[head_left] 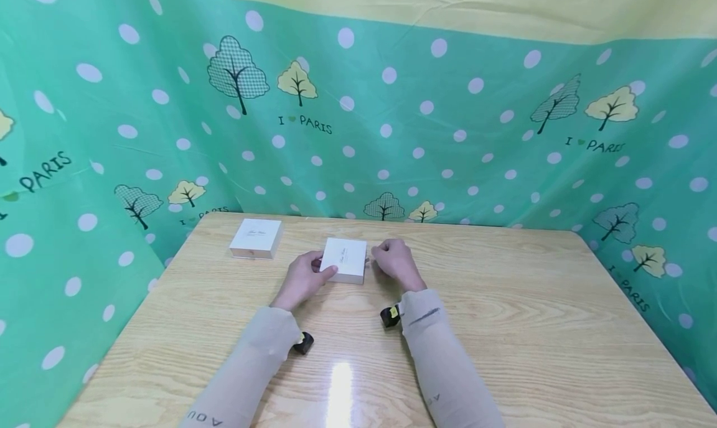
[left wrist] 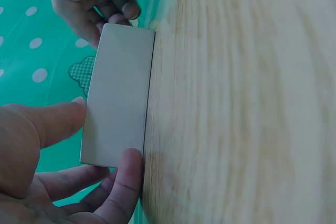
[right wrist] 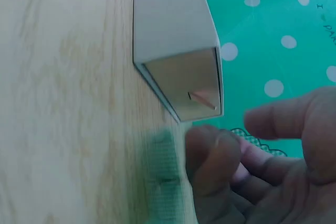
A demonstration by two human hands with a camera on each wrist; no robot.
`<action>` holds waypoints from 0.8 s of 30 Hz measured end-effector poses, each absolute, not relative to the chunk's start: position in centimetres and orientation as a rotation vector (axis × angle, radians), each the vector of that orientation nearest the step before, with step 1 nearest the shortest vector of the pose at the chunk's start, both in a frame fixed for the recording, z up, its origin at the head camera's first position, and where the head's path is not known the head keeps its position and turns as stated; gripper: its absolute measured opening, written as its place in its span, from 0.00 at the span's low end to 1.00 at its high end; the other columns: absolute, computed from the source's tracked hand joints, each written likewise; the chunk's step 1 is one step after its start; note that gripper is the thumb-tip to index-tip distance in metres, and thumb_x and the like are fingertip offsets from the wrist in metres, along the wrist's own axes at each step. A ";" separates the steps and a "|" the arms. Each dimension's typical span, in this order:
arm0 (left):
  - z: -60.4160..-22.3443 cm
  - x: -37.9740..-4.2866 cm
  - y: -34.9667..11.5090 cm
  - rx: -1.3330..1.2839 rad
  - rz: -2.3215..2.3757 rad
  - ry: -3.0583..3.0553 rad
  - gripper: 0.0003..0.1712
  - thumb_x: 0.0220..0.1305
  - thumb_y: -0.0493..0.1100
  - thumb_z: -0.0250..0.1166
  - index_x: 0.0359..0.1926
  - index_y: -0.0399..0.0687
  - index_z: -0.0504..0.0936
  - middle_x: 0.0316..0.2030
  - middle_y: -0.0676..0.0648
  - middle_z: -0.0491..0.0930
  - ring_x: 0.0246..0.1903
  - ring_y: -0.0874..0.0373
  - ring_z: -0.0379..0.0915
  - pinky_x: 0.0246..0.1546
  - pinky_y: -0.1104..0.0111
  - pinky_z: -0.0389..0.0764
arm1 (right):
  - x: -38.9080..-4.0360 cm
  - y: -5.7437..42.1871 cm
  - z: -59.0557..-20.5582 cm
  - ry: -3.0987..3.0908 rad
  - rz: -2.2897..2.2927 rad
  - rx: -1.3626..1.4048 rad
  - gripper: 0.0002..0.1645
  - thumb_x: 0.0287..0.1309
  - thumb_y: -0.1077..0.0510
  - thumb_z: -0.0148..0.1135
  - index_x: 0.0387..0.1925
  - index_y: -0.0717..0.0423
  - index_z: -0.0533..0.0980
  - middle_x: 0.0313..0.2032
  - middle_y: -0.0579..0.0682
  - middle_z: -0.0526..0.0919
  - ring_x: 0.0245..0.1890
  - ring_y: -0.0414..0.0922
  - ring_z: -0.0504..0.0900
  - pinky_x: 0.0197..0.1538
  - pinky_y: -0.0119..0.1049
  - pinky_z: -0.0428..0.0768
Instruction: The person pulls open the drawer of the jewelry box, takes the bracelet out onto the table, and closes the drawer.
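A white drawer-style gift box (head_left: 344, 258) with dark script on its lid lies on the table. My left hand (head_left: 302, 279) grips its left end, thumb on the top edge and fingers around the end and near side, as the left wrist view shows. Just off the opposite end is my right hand (head_left: 394, 261), its fingers loosely bent and holding nothing. In the right wrist view that end shows a drawer front (right wrist: 181, 85) with a small pinkish ribbon pull tab (right wrist: 203, 100). A gap separates the right thumb from the index finger there.
A second white box (head_left: 256, 237) of the same kind sits at the back left of the wooden table (head_left: 532, 328). Behind the table hangs a green dotted cloth (head_left: 414, 123) with printed trees. Each wrist carries a small black camera (head_left: 390, 316).
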State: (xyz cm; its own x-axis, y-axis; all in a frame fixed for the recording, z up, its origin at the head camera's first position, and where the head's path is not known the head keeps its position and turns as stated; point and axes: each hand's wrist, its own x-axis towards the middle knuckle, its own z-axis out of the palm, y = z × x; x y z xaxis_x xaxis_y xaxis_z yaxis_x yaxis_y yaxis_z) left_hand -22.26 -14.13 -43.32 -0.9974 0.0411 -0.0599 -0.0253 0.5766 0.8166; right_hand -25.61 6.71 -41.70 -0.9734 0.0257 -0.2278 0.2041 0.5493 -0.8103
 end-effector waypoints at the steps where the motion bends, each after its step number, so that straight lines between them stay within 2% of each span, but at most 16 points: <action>1: -43.3 -22.3 -14.1 0.013 1.413 2.725 0.31 0.62 0.47 0.66 0.62 0.36 0.71 0.46 0.41 0.77 0.45 0.51 0.73 0.41 0.64 0.80 | -25.6 6.7 -41.7 2.567 -1.388 0.189 0.16 0.65 0.51 0.54 0.33 0.61 0.78 0.28 0.54 0.81 0.25 0.46 0.78 0.27 0.35 0.78; 7: -43.3 -22.3 -14.1 0.010 1.411 2.729 0.31 0.62 0.47 0.66 0.61 0.36 0.71 0.47 0.41 0.77 0.45 0.51 0.73 0.43 0.63 0.79 | -25.7 6.3 -42.0 2.481 -1.365 0.174 0.13 0.62 0.56 0.55 0.30 0.60 0.81 0.27 0.55 0.83 0.24 0.46 0.81 0.26 0.35 0.82; 24: -43.4 -22.3 -14.1 0.037 1.407 2.751 0.26 0.62 0.46 0.65 0.57 0.37 0.75 0.43 0.43 0.78 0.41 0.52 0.73 0.40 0.63 0.78 | -25.6 5.1 -42.3 2.525 -1.349 0.206 0.15 0.65 0.62 0.48 0.27 0.61 0.78 0.26 0.56 0.82 0.23 0.47 0.82 0.24 0.35 0.81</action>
